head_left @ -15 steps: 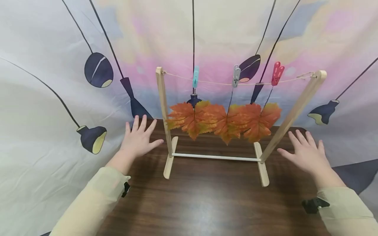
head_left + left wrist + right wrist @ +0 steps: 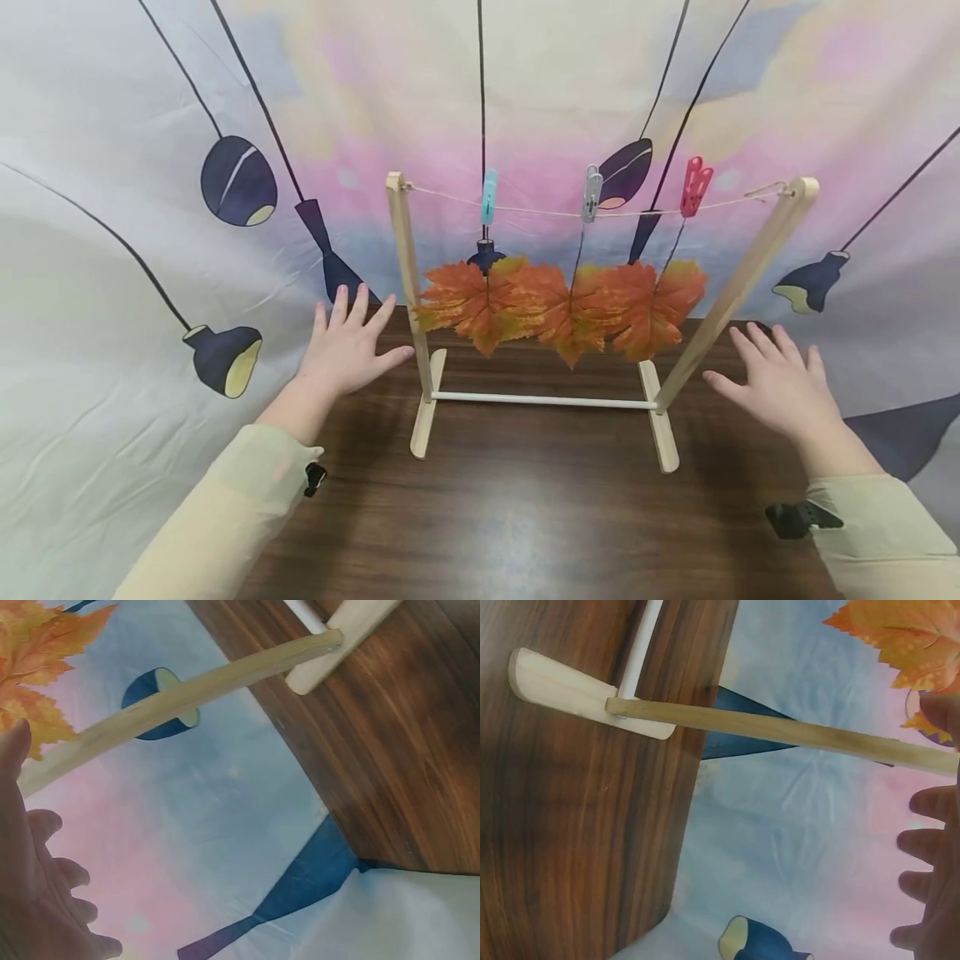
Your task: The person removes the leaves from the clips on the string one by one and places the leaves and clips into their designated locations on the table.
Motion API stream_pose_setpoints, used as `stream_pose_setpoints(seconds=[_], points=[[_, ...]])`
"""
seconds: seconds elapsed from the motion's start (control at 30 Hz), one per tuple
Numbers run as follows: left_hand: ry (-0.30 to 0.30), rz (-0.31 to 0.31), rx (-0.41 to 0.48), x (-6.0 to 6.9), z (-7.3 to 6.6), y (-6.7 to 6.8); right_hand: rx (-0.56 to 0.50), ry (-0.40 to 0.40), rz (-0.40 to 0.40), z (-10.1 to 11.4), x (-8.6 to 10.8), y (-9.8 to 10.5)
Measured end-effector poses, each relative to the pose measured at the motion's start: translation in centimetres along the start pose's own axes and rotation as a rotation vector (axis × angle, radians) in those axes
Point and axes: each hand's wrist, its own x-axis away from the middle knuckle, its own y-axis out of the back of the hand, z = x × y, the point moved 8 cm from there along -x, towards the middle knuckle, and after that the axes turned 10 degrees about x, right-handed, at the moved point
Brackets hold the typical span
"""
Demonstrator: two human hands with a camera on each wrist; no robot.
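A small wooden rack (image 2: 405,250) with a string (image 2: 536,212) across its top stands on the table. Three orange artificial maple leaves (image 2: 483,304) hang in a row from the string by a light blue clothespin (image 2: 489,197), a grey clothespin (image 2: 592,193) and a red clothespin (image 2: 695,187). My left hand (image 2: 345,354) is held beside the left post with fingers spread, holding nothing. Beyond the right post, my right hand (image 2: 783,387) also has its fingers spread and is free of objects. Each wrist view shows a post (image 2: 180,697) near the hand, with part of a leaf (image 2: 911,641) in the right one.
The dark wooden table (image 2: 487,525) extends in front of the rack. A white rod (image 2: 543,401) joins the rack's two feet. Behind and to the sides hangs a cloth (image 2: 90,292) printed with lamps.
The head view has shifted slightly, so the rack and leaves appear a little further left. Both hands keep their spread pose beside the rack.
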Motion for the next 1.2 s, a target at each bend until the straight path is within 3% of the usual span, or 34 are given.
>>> stream_pose_setpoints(seconds=[0.3,0.73,1.0,1.2], points=[[-0.033,-0.039,0.073,0.4,-1.3,1.2,0.015,0.013,-0.001,0.7,0.5,0.9],[-0.067,-0.151,0.228,0.9,-1.8,2.8,-0.051,-0.010,0.004,1.8,0.9,2.9],[-0.063,-0.149,0.267,0.9,-2.1,3.8,-0.112,0.007,0.019,2.4,0.4,3.6],[-0.092,-0.165,0.408,1.1,-3.0,4.2,-0.185,0.024,0.032,2.8,0.5,3.8]])
